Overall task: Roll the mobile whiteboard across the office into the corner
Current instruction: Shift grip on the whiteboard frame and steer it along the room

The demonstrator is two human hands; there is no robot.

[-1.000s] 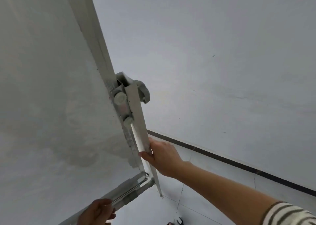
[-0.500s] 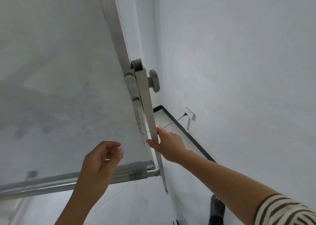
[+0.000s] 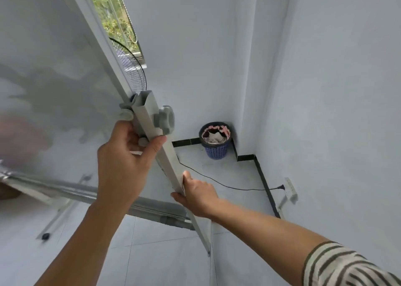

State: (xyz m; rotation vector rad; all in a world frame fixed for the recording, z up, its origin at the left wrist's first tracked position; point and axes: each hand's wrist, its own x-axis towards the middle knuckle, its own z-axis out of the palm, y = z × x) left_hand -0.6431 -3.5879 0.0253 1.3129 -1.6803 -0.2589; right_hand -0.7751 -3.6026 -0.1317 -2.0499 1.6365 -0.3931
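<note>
I note the mobile whiteboard (image 3: 54, 72) filling the view from nine to twelve o'clock, tilted, its right upright post (image 3: 152, 125) running down toward five o'clock with a grey clamp knob (image 3: 166, 119) on its side. My left hand (image 3: 123, 162) is closed around the post just below the knob, and my right hand (image 3: 198, 195) is closed around the same post lower down, at its outer edge. At two o'clock a blue waste basket (image 3: 216, 142) stands in the wall corner, a black cable (image 3: 227, 185) crosses the tiled floor (image 3: 165, 264) to a wall socket strip (image 3: 290, 188), and a fan (image 3: 132, 68) shows behind the board's edge under the window (image 3: 108, 9).
</note>
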